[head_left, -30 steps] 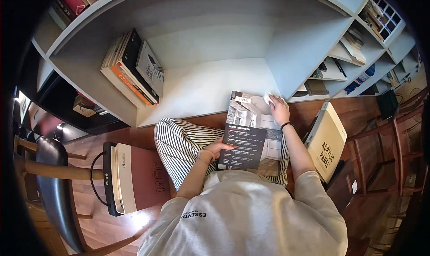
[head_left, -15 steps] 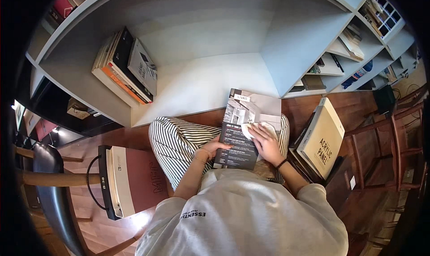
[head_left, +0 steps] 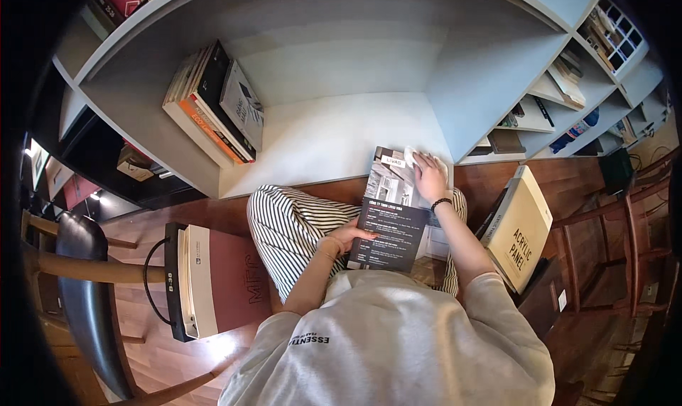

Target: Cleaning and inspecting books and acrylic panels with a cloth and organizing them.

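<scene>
A dark grey catalogue (head_left: 393,225) with an interior photo on its upper part lies tilted over my lap. My left hand (head_left: 347,236) grips its left edge, thumb on top of the cover and the other fingers hidden beneath. Near the catalogue's upper right corner, my right hand (head_left: 430,179) presses a white cloth (head_left: 410,156) against the cover. Most of that cloth is hidden under the fingers. Striped trousers (head_left: 291,221) cover my crossed legs under the catalogue.
Ahead is a pale shelf compartment (head_left: 341,129) with several upright books (head_left: 213,107) at its left. A maroon binder (head_left: 227,282) stands on the floor to my left, beside a black chair (head_left: 89,292). To my right are a cream sample book (head_left: 522,235) and wooden chairs (head_left: 597,257).
My right hand has slid the cloth up and away from me, from the catalogue's middle to its upper right corner. My left hand keeps its hold on the left edge.
</scene>
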A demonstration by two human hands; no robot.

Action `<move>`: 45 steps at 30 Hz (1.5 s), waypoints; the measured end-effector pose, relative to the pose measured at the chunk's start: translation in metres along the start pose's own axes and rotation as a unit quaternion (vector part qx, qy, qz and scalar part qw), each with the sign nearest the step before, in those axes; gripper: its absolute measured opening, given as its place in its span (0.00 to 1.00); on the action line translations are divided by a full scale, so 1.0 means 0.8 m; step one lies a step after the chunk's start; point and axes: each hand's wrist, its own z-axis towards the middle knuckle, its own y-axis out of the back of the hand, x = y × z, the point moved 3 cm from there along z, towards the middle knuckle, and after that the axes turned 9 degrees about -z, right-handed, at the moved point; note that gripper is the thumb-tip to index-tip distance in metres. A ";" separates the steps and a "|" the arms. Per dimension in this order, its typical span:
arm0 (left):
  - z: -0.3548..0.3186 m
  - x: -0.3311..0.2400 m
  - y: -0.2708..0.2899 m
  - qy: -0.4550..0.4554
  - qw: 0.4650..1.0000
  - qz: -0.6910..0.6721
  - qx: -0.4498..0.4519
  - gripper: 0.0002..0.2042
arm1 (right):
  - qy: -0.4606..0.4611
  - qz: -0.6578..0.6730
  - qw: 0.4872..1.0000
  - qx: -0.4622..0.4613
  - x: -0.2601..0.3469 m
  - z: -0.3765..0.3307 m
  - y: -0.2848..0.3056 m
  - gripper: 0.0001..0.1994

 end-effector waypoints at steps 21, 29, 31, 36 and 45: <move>-0.001 0.004 0.010 0.007 0.999 -0.027 0.029 0.35 | 0.131 0.097 0.986 0.028 0.063 -0.019 0.021 0.17; 0.000 0.007 0.018 0.008 0.999 -0.032 0.019 0.36 | 0.097 0.114 0.989 0.016 0.078 -0.028 0.010 0.17; 0.000 0.005 0.014 0.011 0.999 -0.034 0.019 0.36 | 0.169 0.122 0.977 0.050 0.106 -0.065 0.038 0.18; 0.010 0.010 0.025 0.018 1.000 -0.009 -0.001 0.35 | 0.246 0.128 0.959 0.061 0.140 -0.121 0.069 0.19; -0.002 0.006 0.011 0.012 0.999 -0.044 0.017 0.35 | 0.204 0.052 0.976 0.052 0.116 0.017 0.006 0.17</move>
